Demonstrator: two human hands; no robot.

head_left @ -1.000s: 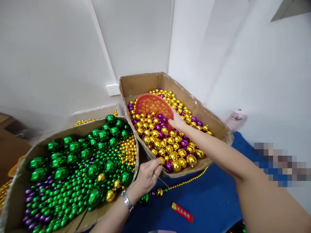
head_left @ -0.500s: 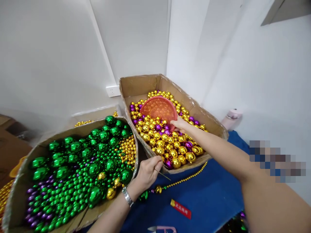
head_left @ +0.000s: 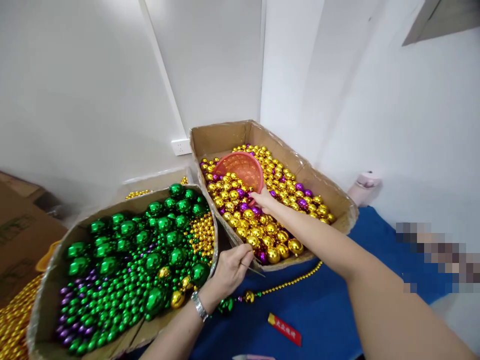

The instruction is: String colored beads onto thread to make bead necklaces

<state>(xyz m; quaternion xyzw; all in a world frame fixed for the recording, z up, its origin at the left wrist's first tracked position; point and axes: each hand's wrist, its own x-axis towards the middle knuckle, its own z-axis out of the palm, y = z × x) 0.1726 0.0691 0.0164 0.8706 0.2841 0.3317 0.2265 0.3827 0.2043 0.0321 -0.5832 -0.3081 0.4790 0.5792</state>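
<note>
My right hand (head_left: 264, 200) is closed on the rim of a red plastic basket (head_left: 245, 167), which lies tilted among gold beads (head_left: 272, 227) in the right cardboard box (head_left: 285, 142). A few purple beads are mixed in with the gold. Near the gap between the two boxes, my left hand (head_left: 233, 270) pinches a thin needle-like rod (head_left: 258, 272) pointing right. Just beyond it, a strand of beads (head_left: 290, 281), mostly small gold ones, lies on the blue cloth (head_left: 322, 310). The strand's far left end has a green bead (head_left: 226, 305).
A left cardboard box (head_left: 123, 202) holds green, purple and gold beads. On the cloth lie a red packet (head_left: 285, 329) and a partly visible pink-handled tool (head_left: 258, 357). A pink bottle (head_left: 363, 189) stands by the right wall. Gold beads (head_left: 17, 317) fill the lower left corner.
My right hand has drawn the red basket leftward across the gold beads, uncovering more beads on its right. My left hand keeps its pinch on the rod. The whole view has shifted slightly.
</note>
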